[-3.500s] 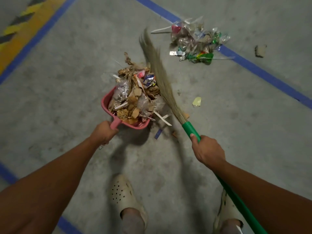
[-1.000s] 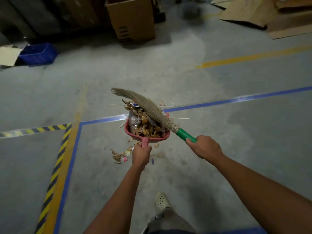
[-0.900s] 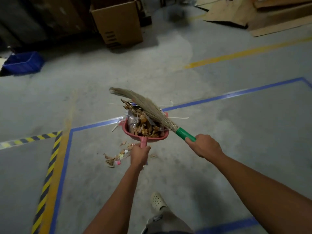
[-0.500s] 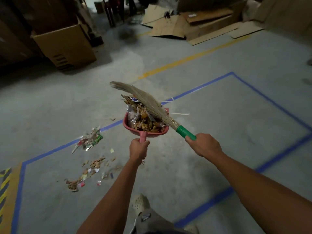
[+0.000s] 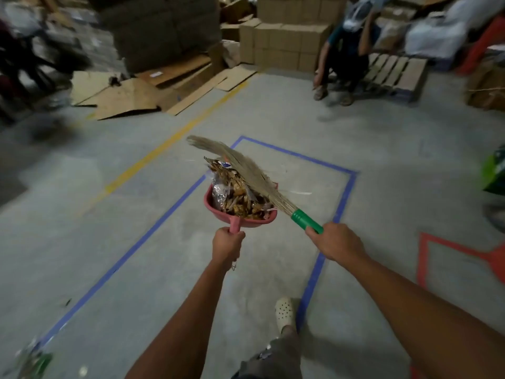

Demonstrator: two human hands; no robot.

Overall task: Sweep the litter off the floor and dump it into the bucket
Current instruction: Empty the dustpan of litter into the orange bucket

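My left hand (image 5: pixel 227 246) grips the handle of a red dustpan (image 5: pixel 211 205), held off the floor and heaped with brown scraps and wrappers (image 5: pixel 237 191). My right hand (image 5: pixel 337 242) grips the green handle of a grass broom (image 5: pixel 303 218). Its bristles (image 5: pixel 240 162) lie across the top of the litter, pressing it down. A blurred bit of loose litter (image 5: pixel 32 362) lies on the floor at the bottom left. No bucket is plainly in view.
Blue tape (image 5: pixel 343 203) outlines a rectangle on the concrete floor under me. A person (image 5: pixel 347 50) crouches by a pallet at the back right. Flattened cardboard (image 5: pixel 123 94) and stacked boxes (image 5: pixel 284 42) line the back. A green object (image 5: pixel 493 173) sits at the right edge.
The view has swung right: the litter piles on the floor have slid off to the lower left, and the boxes, pallet and crouching person have come into view. Dustpan and broom stay held the same way.
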